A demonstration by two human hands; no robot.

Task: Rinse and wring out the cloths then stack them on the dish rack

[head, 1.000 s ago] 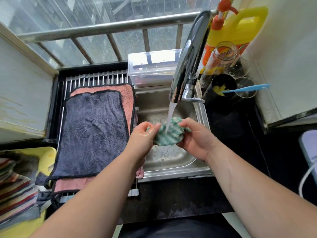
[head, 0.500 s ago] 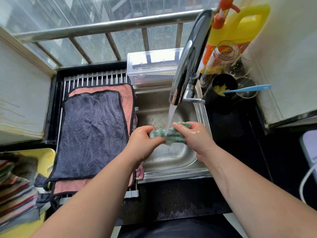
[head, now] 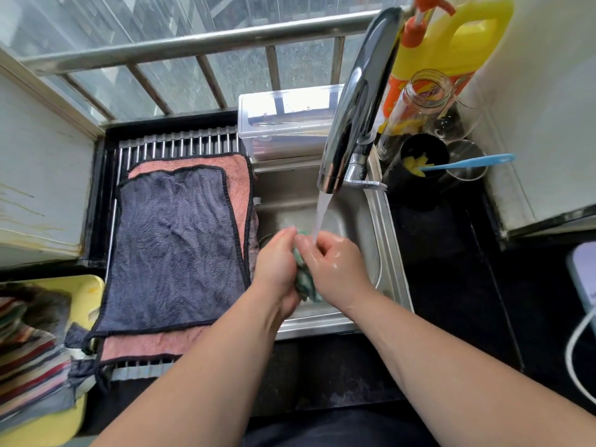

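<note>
The two hands have come close together since a second ago, and the green cloth (head: 304,282), which was a fat ball under the water, is now squashed into a thin roll between them. The left hand (head: 277,269) holds it from nine o'clock and the right hand (head: 335,262) from three o'clock. Each grip is tight round the cloth, so only a small strip of green shows. The cloth is over the sink (head: 383,237), just below the tap (head: 354,104), and the water (head: 322,214) lands on the right hand's fingers. It looks like the wringing has begun, so the rinsing seems nearly done. At nine o'clock from the sink, the dish rack (head: 174,145) already has a dark blue cloth (head: 174,246) lying flat on a pink cloth (head: 238,175), and I think the green one goes on top next
</note>
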